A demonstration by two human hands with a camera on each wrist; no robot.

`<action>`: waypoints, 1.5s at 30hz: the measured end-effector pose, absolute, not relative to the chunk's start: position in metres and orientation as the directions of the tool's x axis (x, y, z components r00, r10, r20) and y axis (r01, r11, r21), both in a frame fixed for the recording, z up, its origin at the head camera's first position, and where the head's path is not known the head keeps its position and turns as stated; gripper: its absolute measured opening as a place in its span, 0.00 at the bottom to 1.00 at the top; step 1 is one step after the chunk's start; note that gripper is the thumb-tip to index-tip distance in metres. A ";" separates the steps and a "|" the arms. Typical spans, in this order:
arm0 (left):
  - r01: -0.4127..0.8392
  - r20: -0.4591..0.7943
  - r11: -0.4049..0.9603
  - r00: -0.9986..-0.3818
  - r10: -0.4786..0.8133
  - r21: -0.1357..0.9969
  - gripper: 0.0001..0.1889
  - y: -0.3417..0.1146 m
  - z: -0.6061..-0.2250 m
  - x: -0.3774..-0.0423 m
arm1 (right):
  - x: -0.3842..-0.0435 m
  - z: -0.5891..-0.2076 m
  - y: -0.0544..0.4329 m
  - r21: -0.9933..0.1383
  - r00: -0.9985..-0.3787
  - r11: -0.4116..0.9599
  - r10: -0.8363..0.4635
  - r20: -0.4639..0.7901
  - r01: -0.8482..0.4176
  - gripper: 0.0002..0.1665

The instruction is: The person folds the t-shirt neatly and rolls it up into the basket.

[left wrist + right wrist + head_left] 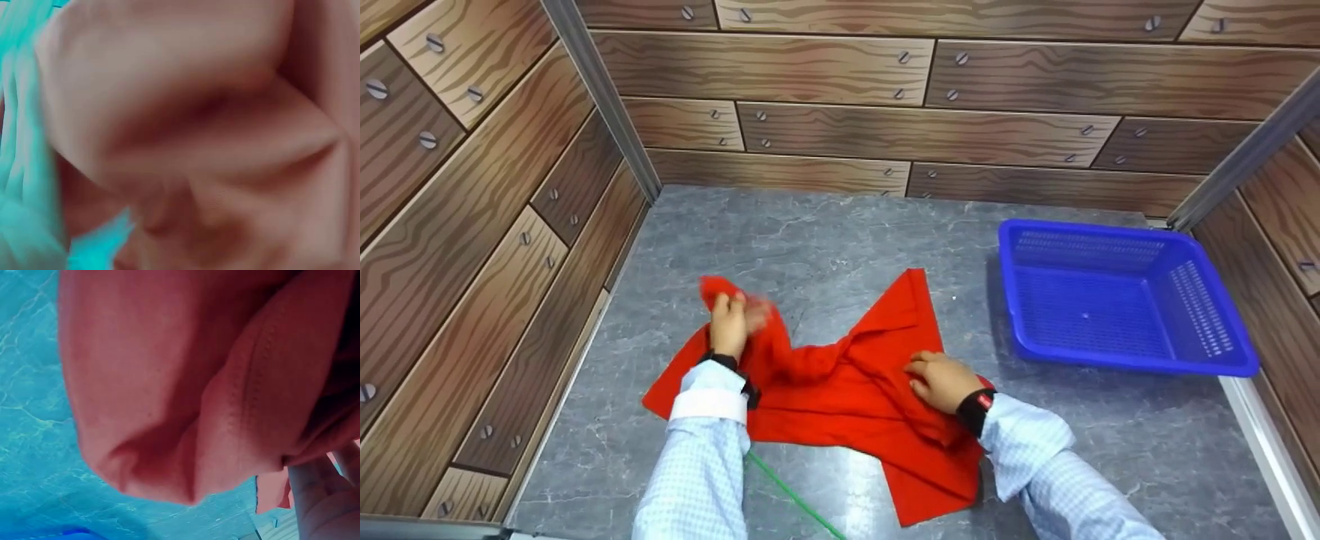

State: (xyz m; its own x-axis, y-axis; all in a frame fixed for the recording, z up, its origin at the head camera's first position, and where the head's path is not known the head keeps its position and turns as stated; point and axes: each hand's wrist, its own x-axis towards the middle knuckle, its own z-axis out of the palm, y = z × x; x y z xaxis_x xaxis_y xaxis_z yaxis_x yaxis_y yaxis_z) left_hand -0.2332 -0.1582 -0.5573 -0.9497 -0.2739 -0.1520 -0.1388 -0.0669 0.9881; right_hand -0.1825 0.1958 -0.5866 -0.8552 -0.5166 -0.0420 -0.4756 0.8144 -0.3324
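A red garment (840,397) with stitched hems lies rumpled and spread across the grey floor in the head view. My left hand (729,326) grips its upper left part, where a raised corner and the fingers blur with motion. In the left wrist view, loose folds of the garment (185,140) fill most of the picture and hide the fingers. Over the garment's right side, my right hand (945,379) holds the cloth with curled fingers. The right wrist view shows those fingers (320,500) at the edge of a stitched fold (247,399).
A blue plastic basket (1125,364) with perforated walls stands to the right of the garment. Wood-patterned panels (840,71) enclose the floor (840,240) at the back and sides. A thin green cord (795,495) runs from below the left wrist toward the front edge.
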 end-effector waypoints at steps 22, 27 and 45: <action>-0.010 -0.122 0.935 -0.992 0.036 0.355 0.39 -0.118 -0.630 -0.169 | -0.168 -0.583 0.194 -0.154 -0.933 0.921 -0.356 0.044 -0.358 0.13; 0.018 -0.118 0.912 -0.990 0.073 0.409 0.42 -0.118 -0.634 -0.169 | -0.179 -0.584 0.186 -0.138 -0.934 0.924 -0.346 0.087 -0.356 0.14; 0.005 -0.109 0.892 -0.992 0.061 0.452 0.42 -0.122 -0.639 -0.171 | -0.252 -0.570 0.167 -0.267 -0.932 0.897 -0.363 0.013 -0.353 0.39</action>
